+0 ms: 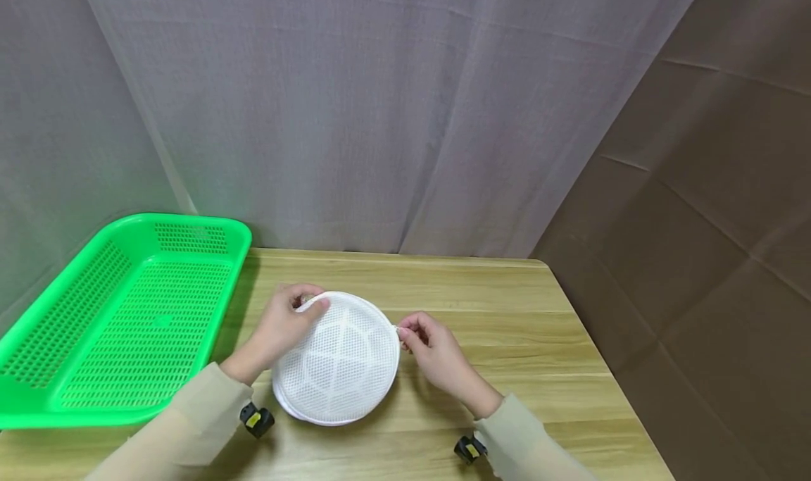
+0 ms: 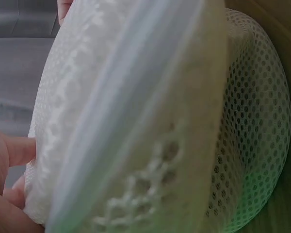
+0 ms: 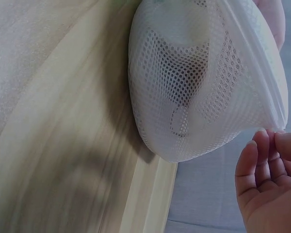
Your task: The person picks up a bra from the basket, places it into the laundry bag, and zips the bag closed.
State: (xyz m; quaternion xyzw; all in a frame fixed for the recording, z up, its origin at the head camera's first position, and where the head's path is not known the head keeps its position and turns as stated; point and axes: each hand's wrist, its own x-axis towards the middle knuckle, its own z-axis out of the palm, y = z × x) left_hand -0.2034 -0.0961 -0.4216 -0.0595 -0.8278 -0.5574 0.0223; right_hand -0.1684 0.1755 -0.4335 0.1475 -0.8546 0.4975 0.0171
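Note:
A round white mesh laundry bag is held up between both hands, its flat circular face towards the head camera. My left hand grips its upper left rim, thumb on the mesh face and fingers behind. At the right rim, my right hand pinches a small piece at the edge between thumb and fingertips. The right wrist view shows those fingertips at the end of the zipper seam. Below the seam the netting bulges out over the table. Up close in the left wrist view, the bag's rim is blurred.
A large green plastic basket with perforated walls stands at the left of the wood-grain table. A grey curtain hangs behind the table, and a brown cloth hangs along its right side.

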